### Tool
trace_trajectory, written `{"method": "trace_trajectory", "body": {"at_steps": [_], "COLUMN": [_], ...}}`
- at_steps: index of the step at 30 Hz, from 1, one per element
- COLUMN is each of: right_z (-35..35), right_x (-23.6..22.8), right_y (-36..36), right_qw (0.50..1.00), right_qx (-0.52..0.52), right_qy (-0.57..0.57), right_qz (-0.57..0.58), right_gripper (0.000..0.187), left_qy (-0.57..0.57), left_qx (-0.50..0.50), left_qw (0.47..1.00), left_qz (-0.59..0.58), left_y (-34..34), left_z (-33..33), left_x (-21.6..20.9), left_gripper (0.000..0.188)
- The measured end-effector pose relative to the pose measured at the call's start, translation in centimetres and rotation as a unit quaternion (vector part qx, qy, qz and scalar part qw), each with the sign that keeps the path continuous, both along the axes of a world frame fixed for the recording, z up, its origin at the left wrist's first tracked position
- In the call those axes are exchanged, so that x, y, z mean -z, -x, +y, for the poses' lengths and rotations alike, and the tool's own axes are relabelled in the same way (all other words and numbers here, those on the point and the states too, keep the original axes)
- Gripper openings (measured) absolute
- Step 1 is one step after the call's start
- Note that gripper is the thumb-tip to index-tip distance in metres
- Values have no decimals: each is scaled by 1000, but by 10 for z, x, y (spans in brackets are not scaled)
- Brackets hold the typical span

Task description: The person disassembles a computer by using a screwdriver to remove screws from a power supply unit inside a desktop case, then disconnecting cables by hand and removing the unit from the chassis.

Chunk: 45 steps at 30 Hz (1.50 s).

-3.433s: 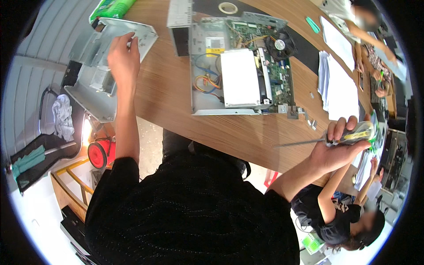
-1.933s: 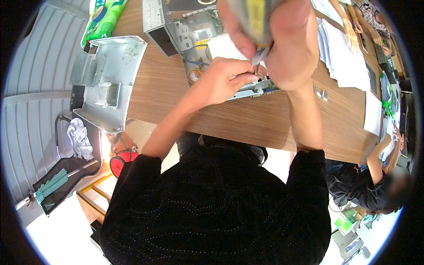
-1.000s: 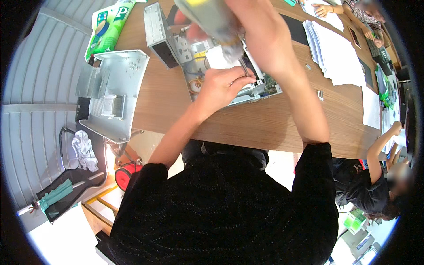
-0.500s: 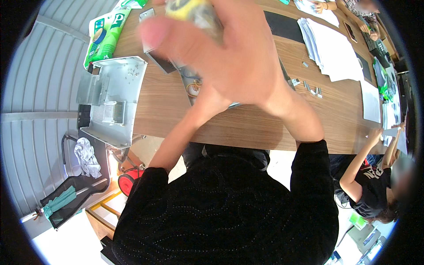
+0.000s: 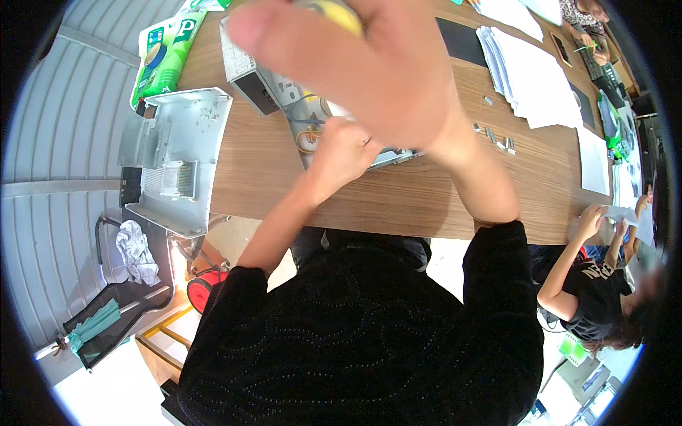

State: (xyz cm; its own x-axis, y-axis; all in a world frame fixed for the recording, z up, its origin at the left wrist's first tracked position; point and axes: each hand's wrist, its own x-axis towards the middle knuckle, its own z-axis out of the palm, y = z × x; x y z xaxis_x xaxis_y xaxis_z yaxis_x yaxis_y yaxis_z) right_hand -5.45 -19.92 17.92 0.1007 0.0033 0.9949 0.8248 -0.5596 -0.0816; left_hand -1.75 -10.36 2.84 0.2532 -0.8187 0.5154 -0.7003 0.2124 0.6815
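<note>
My right hand (image 5: pixel 387 74) looms large and blurred at the top of the view, its fingers wrapped round a rounded yellow-and-grey tool handle (image 5: pixel 342 14). Most of that tool is hidden by the hand or lies beyond the upper edge. Beneath is an open metal computer case (image 5: pixel 300 117) with yellow and dark cables (image 5: pixel 308 140) inside, partly covered by my hands. My left hand (image 5: pixel 343 155) is closed, fingers curled, at the case's near side; what it grips, if anything, is hidden. A metal box with a dark end (image 5: pixel 254 89) adjoins the case on its left.
A grey metal cover (image 5: pixel 222 135) with small screws on it lies at the table's left edge, below a green-and-white bag (image 5: pixel 170 60). Small metal pieces (image 5: pixel 501 144) and paper stacks (image 5: pixel 529 89) lie to the right. Other people sit along the right side.
My right hand has shifted slightly right and up, uncovering my left hand and more of the case and metal box. The person at lower right has moved their hands and the paper.
</note>
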Motion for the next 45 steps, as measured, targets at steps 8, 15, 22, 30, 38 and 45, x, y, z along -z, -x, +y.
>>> {"method": "trace_trajectory", "body": {"at_steps": [8,15,22,30,38,45], "right_z": [-19,1,-24,-5,-19,-9], "right_x": [-29,1,-7,-31,-24,-30], "right_y": [29,16,33,59,54,69], "right_qw": [808,949,845,931,916,924], "right_qx": [-320,286,-178,17,-106,22], "right_qy": [-249,51,-191,-90,-147,-72], "right_qz": [428,124,466,355,357,374], "right_gripper": [29,41,39,45,42,41], "left_qy": [-3,-4,-93,49,-79,-21], "left_qx": [50,-72,17,7,-32,-5], "left_qw": [968,997,992,999,996,996], "left_qz": [245,-4,85,-16,39,87], "left_y": [17,8,-3,0,-3,-5], "left_z": [-7,-2,-4,-12,-5,-4], "left_x": [-33,-44,-45,-51,-52,-40], "left_gripper": [11,16,19,21,22,18]}}
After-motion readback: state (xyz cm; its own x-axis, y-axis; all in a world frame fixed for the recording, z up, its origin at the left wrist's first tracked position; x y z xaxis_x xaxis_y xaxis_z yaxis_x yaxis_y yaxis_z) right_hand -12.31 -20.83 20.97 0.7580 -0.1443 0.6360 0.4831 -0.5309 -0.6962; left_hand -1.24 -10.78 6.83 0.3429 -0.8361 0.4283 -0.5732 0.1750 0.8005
